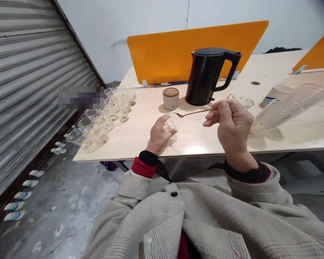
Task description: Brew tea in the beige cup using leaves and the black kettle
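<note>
Grey plaid sleeves nearest, at 5 and 7 o'clock; clock centred on the held cup, 12 straight ahead. Left hand (158,136): fingers and thumb curled round a clear cup (170,125), which sits near the table's front edge with dark flecks inside. Right hand (233,124) at 3 o'clock: thumb and index pinched on the handle end of a thin long-handled spoon (196,112), remaining fingers loosely curled. Spoon tip points back to 9, right at the cup's rim; can't tell if it touches.

Next out: stack of nested clear cups (294,104) at 3, tilted, mouths to the right. Cluster of clear cups (108,120) at 9 to 10, dark bits in the bottoms. Pale canister (171,101), wood lid on, at 12. Clear dish (240,101) at 2, partly behind the right hand. White tub (279,91) past it, behind the stack. Black kettle (205,77) upright at 1, lid down, handle to the right.

Farthest: orange divider (159,54) behind kettle and canister, pale wall (156,16) beyond.
</note>
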Action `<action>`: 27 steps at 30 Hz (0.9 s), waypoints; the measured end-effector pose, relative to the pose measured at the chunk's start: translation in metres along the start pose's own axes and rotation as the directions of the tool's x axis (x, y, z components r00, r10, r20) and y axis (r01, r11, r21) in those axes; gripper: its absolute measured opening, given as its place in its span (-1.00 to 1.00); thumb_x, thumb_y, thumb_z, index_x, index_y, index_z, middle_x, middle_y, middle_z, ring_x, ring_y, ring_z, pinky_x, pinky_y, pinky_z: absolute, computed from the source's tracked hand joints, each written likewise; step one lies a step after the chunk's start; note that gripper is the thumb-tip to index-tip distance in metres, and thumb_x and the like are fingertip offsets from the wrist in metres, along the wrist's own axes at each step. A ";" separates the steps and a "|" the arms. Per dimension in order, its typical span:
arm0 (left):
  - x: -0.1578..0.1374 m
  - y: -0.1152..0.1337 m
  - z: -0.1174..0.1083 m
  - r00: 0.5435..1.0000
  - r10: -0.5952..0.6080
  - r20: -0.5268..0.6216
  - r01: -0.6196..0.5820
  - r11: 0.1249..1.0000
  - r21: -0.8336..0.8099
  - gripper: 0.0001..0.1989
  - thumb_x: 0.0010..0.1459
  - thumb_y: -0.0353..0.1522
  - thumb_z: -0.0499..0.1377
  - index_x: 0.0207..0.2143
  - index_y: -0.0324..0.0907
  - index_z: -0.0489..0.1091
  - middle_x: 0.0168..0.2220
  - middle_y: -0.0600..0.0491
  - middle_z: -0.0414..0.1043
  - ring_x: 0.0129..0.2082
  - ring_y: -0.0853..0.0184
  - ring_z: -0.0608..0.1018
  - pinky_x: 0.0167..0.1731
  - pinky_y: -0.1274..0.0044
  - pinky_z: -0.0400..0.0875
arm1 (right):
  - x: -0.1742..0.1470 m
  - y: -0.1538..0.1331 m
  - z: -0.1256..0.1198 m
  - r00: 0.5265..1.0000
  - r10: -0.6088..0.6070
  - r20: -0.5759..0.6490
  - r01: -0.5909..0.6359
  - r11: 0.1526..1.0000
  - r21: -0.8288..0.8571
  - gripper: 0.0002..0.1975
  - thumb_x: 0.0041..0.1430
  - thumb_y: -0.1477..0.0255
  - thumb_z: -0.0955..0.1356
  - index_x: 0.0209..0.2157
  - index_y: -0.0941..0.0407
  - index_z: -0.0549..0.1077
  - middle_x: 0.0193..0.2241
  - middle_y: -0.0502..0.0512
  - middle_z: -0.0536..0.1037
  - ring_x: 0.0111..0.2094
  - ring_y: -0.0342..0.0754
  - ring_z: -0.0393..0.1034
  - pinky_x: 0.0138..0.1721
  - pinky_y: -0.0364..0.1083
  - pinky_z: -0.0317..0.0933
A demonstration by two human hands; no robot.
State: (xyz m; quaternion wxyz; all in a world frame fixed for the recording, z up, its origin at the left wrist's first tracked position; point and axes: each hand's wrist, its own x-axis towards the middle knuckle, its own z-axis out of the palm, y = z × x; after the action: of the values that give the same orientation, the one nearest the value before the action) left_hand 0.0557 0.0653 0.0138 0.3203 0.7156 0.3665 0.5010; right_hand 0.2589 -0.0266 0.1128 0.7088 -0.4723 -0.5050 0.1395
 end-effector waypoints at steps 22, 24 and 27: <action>0.006 -0.021 0.016 0.980 -0.175 0.099 0.193 0.955 -0.225 -0.43 -0.14 -0.28 0.52 -0.04 -0.13 0.48 0.03 -0.04 0.55 0.08 0.12 0.58 -0.03 0.37 0.55 | 0.063 0.047 -0.075 0.967 -0.139 -0.215 0.029 0.894 -0.448 -0.72 0.57 0.16 0.21 -0.17 -0.03 0.43 -0.35 0.04 0.63 -0.42 -0.09 0.52 -0.36 -0.04 0.33; 0.007 -0.020 0.018 0.981 -0.174 0.082 0.187 0.962 -0.197 -0.43 -0.15 -0.29 0.53 -0.07 -0.12 0.46 -0.01 -0.02 0.54 0.07 0.12 0.58 -0.03 0.37 0.55 | 0.074 0.059 -0.083 0.976 -0.113 -0.186 -0.014 0.820 -0.572 -0.71 0.58 0.23 0.19 -0.18 0.00 0.44 -0.34 0.09 0.64 -0.40 -0.07 0.54 -0.29 -0.02 0.31; 0.007 -0.018 0.019 0.984 -0.169 0.062 0.176 0.973 -0.147 -0.41 -0.15 -0.30 0.53 -0.05 -0.11 0.43 -0.04 -0.01 0.54 0.07 0.11 0.59 -0.03 0.35 0.56 | 0.085 0.078 -0.088 0.980 -0.072 -0.186 -0.091 0.665 -0.741 -0.72 0.56 0.36 0.17 -0.17 0.09 0.47 -0.43 0.07 0.60 -0.42 -0.03 0.56 -0.17 0.02 0.34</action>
State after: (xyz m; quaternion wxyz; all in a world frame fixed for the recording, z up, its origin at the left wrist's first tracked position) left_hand 0.0720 0.0790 -0.0039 0.4250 0.6666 0.3801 0.4802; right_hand 0.3940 0.0241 0.0948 0.4994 -0.7350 -0.4418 -0.1234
